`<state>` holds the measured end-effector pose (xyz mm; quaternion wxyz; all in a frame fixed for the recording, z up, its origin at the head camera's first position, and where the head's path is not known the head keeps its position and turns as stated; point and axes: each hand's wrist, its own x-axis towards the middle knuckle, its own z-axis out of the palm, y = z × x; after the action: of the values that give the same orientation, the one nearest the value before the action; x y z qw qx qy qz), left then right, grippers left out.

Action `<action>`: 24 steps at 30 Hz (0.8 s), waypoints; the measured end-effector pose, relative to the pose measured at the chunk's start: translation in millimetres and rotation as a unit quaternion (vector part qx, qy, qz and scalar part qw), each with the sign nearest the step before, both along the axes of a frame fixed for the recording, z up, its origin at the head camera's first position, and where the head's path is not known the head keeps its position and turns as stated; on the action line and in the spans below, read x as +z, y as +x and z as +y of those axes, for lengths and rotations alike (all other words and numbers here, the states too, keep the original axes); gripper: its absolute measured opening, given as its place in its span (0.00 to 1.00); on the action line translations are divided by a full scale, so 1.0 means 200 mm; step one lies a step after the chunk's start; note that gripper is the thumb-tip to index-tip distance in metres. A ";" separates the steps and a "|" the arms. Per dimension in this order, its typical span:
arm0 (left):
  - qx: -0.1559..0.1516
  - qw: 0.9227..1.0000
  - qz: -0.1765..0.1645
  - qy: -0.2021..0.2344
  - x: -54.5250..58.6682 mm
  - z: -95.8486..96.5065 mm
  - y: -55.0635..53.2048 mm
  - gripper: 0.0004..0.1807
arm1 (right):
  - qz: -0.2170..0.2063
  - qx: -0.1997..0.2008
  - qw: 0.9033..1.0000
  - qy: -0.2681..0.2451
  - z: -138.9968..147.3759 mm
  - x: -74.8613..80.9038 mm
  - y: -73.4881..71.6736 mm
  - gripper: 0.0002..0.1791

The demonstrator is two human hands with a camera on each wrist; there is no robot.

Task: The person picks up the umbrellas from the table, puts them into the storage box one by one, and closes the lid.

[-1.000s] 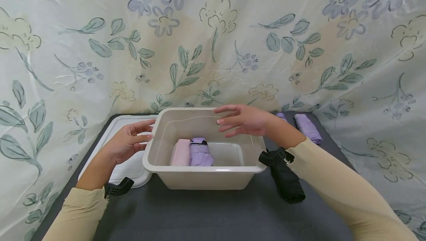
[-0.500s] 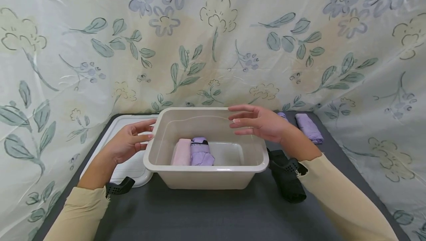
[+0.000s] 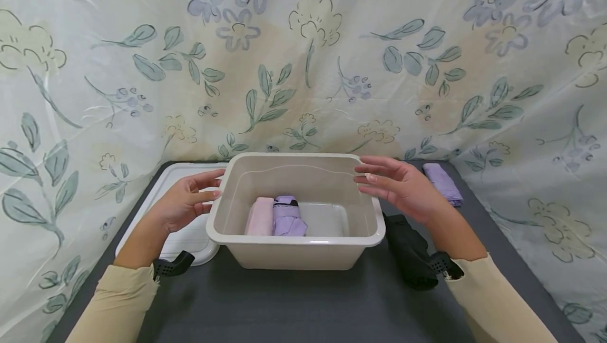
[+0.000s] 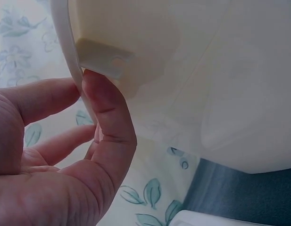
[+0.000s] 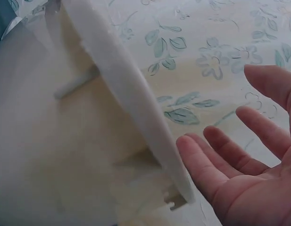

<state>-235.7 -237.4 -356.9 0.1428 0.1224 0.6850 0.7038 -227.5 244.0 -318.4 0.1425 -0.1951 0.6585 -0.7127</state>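
Observation:
A beige plastic storage bin (image 3: 295, 254) stands upright on the dark table. Inside, toward its left half, a pink rolled bundle (image 3: 260, 217) lies beside a lilac folded bundle (image 3: 289, 219) with a dark band, like a compact umbrella. My left hand (image 3: 182, 203) pinches the bin's left rim; in the left wrist view the thumb (image 4: 107, 110) presses under the lip while fingers meet its outer edge. At the opposite side my right hand (image 3: 403, 187) holds nothing, its fingers spread and fingertips close to the right rim. The right wrist view shows these fingers (image 5: 197, 162) beside the lip.
A white lid (image 3: 189, 243) lies left of the bin, partly behind the left hand. Right of the bin sits a long black bundle (image 3: 410, 253), partly under the right wrist. Another lilac bundle (image 3: 442, 184) rests at the back right, before a floral curtain (image 3: 313, 69).
My right hand has moved right, from over the bin's inside to its right rim. The left hand has kept its place at the left rim, and the bin has hardly shifted.

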 end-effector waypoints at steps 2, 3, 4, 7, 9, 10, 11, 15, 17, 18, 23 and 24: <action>0.002 1.000 -0.002 0.000 0.00 0.00 0.00 0.34 | 0.015 -0.003 1.000 -0.020 0.04 -0.02 0.02 0.24; 0.003 1.000 -0.002 -0.001 0.00 0.00 0.00 0.34 | 0.025 -0.004 0.999 -0.027 0.06 -0.03 0.03 0.24; 0.004 1.000 -0.004 -0.003 0.00 0.00 0.00 0.34 | 0.034 -0.005 0.999 -0.032 0.08 -0.04 0.04 0.24; 0.008 1.000 -0.005 -0.008 0.00 0.00 0.00 0.35 | 0.053 -0.008 0.998 -0.041 0.14 -0.06 0.07 0.23; 0.008 1.000 -0.006 -0.008 0.00 0.00 0.00 0.35 | 0.062 -0.013 0.997 -0.042 0.17 -0.08 0.09 0.24; 0.007 1.000 -0.005 -0.007 0.00 0.00 0.00 0.35 | 0.063 -0.014 0.997 -0.046 0.19 -0.09 0.09 0.24; 0.006 1.000 -0.004 -0.005 0.00 0.00 0.00 0.35 | 0.065 -0.014 0.997 -0.049 0.21 -0.10 0.10 0.23; -0.002 1.000 0.001 0.004 -0.01 0.00 -0.01 0.36 | 0.072 -0.008 0.995 -0.066 0.26 -0.15 0.12 0.23; -0.005 1.000 0.002 0.004 -0.01 0.00 -0.01 0.36 | 0.074 -0.017 0.995 -0.057 0.28 -0.18 0.14 0.23; -0.006 1.000 0.002 0.002 -0.01 0.00 -0.01 0.36 | 0.073 -0.022 0.996 -0.050 0.29 -0.19 0.14 0.23; -0.003 1.000 0.002 -0.008 -0.01 0.00 0.00 0.36 | 0.068 -0.065 0.996 -0.011 0.36 -0.30 0.18 0.22; -0.003 1.000 0.002 -0.009 0.00 0.00 0.00 0.36 | 0.069 -0.074 0.995 -0.003 0.37 -0.33 0.18 0.21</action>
<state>-236.3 -236.7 -357.9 0.1448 0.1246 0.6911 0.6970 -191.2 317.5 -383.5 0.0426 -0.1949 0.6770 -0.7084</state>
